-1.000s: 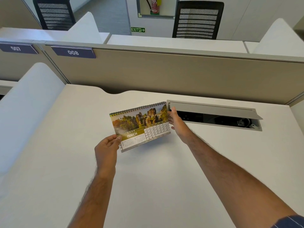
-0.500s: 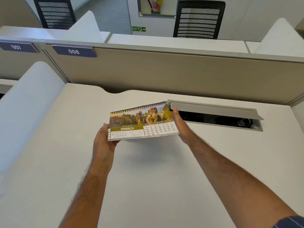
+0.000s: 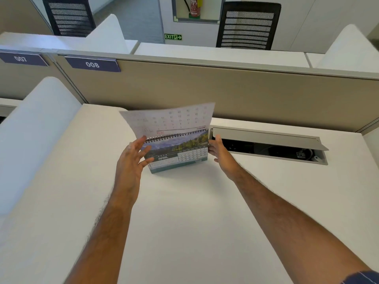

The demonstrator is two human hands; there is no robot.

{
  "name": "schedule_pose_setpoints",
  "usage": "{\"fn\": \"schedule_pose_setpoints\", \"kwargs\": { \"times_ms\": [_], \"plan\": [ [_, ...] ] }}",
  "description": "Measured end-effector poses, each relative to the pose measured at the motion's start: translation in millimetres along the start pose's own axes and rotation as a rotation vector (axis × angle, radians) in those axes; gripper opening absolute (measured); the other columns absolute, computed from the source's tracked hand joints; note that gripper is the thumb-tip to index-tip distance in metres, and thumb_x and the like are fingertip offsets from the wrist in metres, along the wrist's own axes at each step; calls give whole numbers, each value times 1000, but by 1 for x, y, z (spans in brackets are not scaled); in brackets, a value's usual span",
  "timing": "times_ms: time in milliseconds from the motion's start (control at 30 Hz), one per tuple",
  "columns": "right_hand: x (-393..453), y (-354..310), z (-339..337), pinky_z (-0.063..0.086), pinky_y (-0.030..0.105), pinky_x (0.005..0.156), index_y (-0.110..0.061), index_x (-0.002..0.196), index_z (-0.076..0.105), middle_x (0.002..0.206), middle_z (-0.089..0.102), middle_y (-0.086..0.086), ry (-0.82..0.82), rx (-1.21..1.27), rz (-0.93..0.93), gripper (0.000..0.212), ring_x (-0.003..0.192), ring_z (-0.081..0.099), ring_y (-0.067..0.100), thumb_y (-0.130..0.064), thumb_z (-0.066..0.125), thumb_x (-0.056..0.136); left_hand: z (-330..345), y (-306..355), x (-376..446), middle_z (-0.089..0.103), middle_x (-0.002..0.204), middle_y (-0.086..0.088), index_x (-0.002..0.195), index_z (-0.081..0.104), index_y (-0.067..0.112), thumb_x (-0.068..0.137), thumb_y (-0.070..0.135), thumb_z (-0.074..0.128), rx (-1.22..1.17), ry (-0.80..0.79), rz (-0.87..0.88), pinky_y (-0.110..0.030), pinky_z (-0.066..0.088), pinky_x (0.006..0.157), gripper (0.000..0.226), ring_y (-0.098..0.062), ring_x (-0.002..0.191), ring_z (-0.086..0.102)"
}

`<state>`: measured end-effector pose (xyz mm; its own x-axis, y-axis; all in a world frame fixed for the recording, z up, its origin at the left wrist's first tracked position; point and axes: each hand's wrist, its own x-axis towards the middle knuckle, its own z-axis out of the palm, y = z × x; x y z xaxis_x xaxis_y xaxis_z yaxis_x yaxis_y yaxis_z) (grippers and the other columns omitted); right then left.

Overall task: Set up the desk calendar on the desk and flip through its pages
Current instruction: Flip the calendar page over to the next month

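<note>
The spiral-bound desk calendar (image 3: 184,153) stands upright on the white desk (image 3: 184,222), showing an APRIL page with a lake and forest photo. One loose page (image 3: 172,119) is swung up above the spiral, its back side with faint numbers facing me. My left hand (image 3: 131,160) is at the calendar's left edge with fingers spread, fingertips up by the spiral and the raised page. My right hand (image 3: 219,152) grips the calendar's right edge, thumb in front.
An open grey cable hatch (image 3: 266,140) lies in the desk just right of the calendar. A beige partition (image 3: 225,91) runs along the back. A white curved divider (image 3: 30,130) borders the desk's left side.
The calendar went from tilted in both hands, showing MARCH, to standing on the desk. The March page has swung up over the spiral, revealing APRIL. My left hand let go and spread.
</note>
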<state>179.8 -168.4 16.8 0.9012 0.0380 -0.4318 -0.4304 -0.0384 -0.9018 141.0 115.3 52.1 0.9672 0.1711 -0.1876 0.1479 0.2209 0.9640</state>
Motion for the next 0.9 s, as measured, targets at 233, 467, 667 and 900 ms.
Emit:
{"fn": "schedule_pose_setpoints", "kwargs": {
  "times_ms": [233, 467, 667, 900],
  "plan": [
    [0, 1, 1, 26, 29, 103, -13, 149, 48, 135, 56, 0, 9, -5, 9, 66, 123, 49, 14, -48, 8, 111, -7, -6, 9, 70, 148, 3, 146, 64, 17, 109, 50, 50, -6, 20, -16, -41, 59, 101, 51, -20, 134, 67],
    [3, 4, 2, 26, 28, 103, -13, 150, 47, 132, 54, -2, 12, -4, 4, 63, 121, 49, 12, -47, 9, 112, -6, -10, 6, 75, 135, 18, 124, 72, 35, 109, 49, 53, 68, 85, 35, -35, 61, 96, 29, -12, 126, 70],
    [8, 7, 2, 27, 30, 102, -35, 115, 60, 119, 62, -12, 20, -24, -3, 51, 106, 57, 0, -52, 12, 110, -6, -41, 5, 63, 148, -3, 144, 60, 26, 105, 35, 67, 340, 259, -59, -34, 51, 102, 41, -23, 133, 59],
    [9, 10, 3, 26, 32, 103, -45, 105, 63, 110, 64, -26, 20, -54, -3, 53, 102, 54, -16, -56, 11, 109, 3, -66, -12, 54, 156, 14, 161, 45, 33, 104, 32, 69, 436, 77, -112, -32, 40, 107, 62, 25, 106, 59]
  ]
}}
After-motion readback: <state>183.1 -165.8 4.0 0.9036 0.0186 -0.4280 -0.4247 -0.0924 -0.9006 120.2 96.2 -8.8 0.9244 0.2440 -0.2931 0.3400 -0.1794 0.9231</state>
